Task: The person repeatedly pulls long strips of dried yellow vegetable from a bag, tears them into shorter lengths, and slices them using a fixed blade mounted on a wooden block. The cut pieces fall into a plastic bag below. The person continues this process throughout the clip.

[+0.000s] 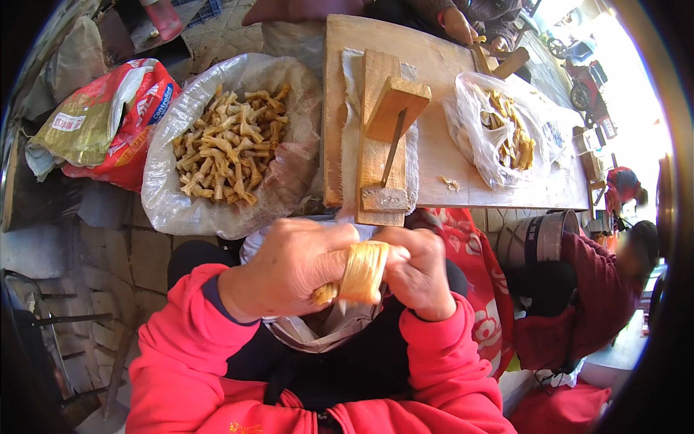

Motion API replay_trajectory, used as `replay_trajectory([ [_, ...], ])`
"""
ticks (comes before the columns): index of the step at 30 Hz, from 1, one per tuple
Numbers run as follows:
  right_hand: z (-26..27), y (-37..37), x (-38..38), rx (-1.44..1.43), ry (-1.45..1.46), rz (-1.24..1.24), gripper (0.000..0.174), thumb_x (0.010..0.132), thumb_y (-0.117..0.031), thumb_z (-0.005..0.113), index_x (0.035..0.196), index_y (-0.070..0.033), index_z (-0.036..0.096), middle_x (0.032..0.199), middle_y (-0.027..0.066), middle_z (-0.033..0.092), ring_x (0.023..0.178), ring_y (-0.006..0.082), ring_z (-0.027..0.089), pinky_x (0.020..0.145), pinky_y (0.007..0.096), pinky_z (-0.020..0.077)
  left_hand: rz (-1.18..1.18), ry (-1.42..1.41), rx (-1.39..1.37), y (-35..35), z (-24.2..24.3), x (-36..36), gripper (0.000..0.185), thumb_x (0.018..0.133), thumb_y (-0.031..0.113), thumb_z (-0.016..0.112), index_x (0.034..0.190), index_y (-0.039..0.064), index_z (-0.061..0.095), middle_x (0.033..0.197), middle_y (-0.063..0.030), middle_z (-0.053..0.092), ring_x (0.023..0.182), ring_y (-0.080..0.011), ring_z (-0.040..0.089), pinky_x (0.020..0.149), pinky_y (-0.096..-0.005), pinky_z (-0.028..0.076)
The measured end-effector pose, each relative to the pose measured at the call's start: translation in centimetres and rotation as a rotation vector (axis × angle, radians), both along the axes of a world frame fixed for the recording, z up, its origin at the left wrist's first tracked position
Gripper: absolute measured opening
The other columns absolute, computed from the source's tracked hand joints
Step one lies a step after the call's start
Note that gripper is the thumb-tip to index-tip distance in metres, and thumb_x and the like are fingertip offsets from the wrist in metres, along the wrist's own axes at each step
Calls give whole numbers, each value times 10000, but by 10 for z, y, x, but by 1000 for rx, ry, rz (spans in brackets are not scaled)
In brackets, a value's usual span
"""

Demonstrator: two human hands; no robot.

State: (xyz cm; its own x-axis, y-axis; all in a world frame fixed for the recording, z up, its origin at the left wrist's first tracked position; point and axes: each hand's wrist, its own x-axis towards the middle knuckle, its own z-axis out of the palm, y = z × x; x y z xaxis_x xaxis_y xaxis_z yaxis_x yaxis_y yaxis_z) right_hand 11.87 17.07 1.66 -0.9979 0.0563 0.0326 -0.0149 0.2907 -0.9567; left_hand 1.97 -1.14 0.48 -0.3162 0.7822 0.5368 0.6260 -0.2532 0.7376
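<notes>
Between my hands, above my lap, is a wide yellow fibrous strip (364,271), bent into a band. My left hand (293,263) grips its left side, and a rounded yellow end (325,294) shows below my fingers. My right hand (415,266) pinches the right side; it is slightly blurred. A pale pointed tip (342,308) sticks out under the band; what it belongs to is hidden. Beneath my hands an open bag (320,339) lies in my lap. Just ahead stands a wooden block stand (374,157) with a slanted metal rod or blade (394,149).
On the left, a white woven sack (162,184) holds many tan-yellow pieces (227,144), beside a red sack (143,108). The wooden board (434,195) bears a plastic bag (469,157) of yellow strips. Another person's hand (458,25) works at the far end. Someone sits right, near a bucket (537,238).
</notes>
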Motion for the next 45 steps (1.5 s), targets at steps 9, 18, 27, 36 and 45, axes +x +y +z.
replay_trajectory([
  [9, -19, -28, -3, -985, -273, -196, 66, 899, -47, 666, 938, 6, 666, 799, 27, 655, 648, 68, 535, 589, 213, 426, 416, 336, 156, 3, -7, 4, 257, 717, 160, 743, 959, 91, 696, 935, -70, 637, 642, -215, 633, 537, -312, 490],
  [18, -23, -16, -4, 31, 235, -54, 175, 892, -147, 696, 929, 21, 667, 693, 93, 636, 558, 168, 594, 523, 279, 464, 277, 24, -209, -2, -4, -1, 229, 734, 28, 726, 957, 13, 674, 1116, -147, 658, 798, -299, 696, 643, -345, 564],
  [27, -15, -22, -3, -416, -290, -119, 314, 983, -213, 515, 829, 21, 657, 616, 40, 604, 572, 150, 594, 571, 285, 464, 204, 66, -81, -1, -9, -4, 73, 787, 44, 670, 835, 4, 634, 1065, -133, 660, 734, -270, 677, 625, -348, 542],
  [36, -21, -8, 4, -807, -416, 104, 485, 987, -426, 536, 825, 15, 659, 563, -85, 340, 503, 31, 230, 490, 234, 165, 301, -490, 142, -17, 2, -17, 252, 925, 188, 641, 878, -60, 657, 956, -164, 669, 788, -164, 642, 699, -276, 505],
  [45, -9, -14, 2, -613, -482, 21, 357, 961, -336, 620, 776, -36, 672, 614, -70, 481, 564, 20, 370, 511, 190, 266, 96, -1090, -256, -11, 0, -10, 158, 820, 74, 731, 919, 12, 625, 793, -42, 648, 673, -97, 618, 609, -234, 495],
])
